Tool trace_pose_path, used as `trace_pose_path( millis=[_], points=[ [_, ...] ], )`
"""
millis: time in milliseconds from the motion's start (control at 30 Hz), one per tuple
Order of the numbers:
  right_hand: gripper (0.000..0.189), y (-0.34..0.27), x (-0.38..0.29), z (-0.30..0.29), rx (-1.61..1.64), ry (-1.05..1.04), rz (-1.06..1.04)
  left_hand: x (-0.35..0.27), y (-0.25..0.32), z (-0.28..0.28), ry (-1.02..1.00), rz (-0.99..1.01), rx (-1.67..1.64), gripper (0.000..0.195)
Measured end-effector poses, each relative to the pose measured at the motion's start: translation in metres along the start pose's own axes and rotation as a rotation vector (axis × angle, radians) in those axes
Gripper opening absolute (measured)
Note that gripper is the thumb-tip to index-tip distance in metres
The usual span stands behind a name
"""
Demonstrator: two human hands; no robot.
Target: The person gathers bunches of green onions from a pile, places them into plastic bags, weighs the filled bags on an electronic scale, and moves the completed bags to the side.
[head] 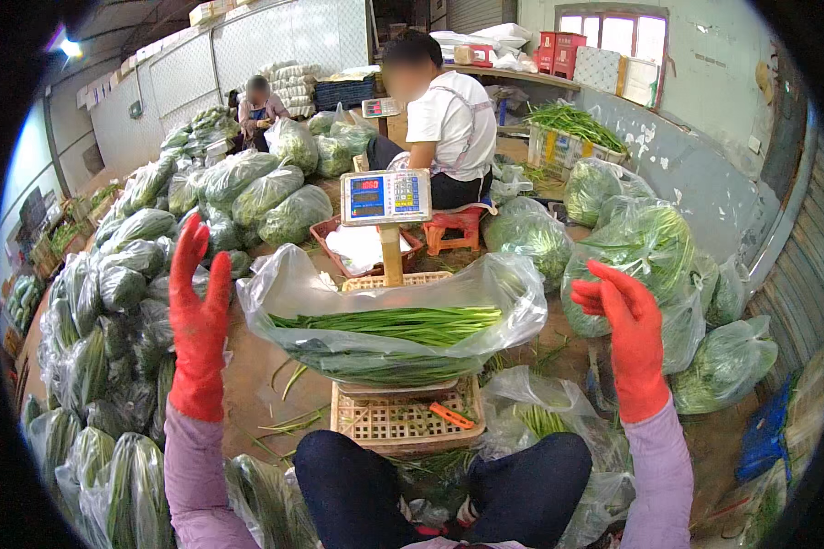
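Note:
An open clear plastic bag (391,353) of long green leafy stalks, likely garlic chives (398,326), rests on the platform of a digital scale. The scale's display head (386,197) stands behind the bag, with red digits lit. My left hand (198,322), in a red rubber glove, is raised left of the bag, fingers apart and holding nothing. On the other side, my right hand (625,329), in a matching glove, hangs in the air with fingers loosely bent and nothing visible in them. An orange utility knife (452,415) lies on the beige plastic crate (364,422) under the scale.
Bagged greens (120,281) are heaped along the left, and more full bags (632,247) stand at right. Ahead, a person (446,117) sits on a red stool (453,230) near a red basket (329,237). Another person (257,113) sits farther back. A partly filled bag (549,405) lies by my right knee.

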State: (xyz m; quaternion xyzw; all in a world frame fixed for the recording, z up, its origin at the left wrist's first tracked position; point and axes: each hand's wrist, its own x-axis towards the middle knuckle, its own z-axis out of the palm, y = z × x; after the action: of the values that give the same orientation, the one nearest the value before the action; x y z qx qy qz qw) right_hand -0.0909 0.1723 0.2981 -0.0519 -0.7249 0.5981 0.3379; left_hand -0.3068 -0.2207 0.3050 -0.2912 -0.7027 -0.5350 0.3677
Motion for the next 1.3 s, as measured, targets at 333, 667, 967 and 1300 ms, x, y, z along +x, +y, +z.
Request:
trace_pose_path(
  millis=[333,667,967,1300],
  points=[
    [0.031,0.044,-0.035,-0.046,-0.128,0.176,0.14,-0.037,-0.032,-0.035,-0.024,-0.5,-0.098,0.065],
    [0.064,0.102,0.047,0.049,-0.94,0.272,-0.196,-0.026,-0.097,0.007,-0.421,-0.332,1.021,0.076],
    [0.023,0.084,0.19,0.077,0.996,-0.466,0.532,0.054,-0.058,0.056,-0.558,-0.682,-1.004,0.037],
    [0.034,0.095,0.071,0.199,0.97,-0.963,0.95,-0.008,0.038,0.109,-1.234,-0.548,-0.15,0.046]
  ],
)
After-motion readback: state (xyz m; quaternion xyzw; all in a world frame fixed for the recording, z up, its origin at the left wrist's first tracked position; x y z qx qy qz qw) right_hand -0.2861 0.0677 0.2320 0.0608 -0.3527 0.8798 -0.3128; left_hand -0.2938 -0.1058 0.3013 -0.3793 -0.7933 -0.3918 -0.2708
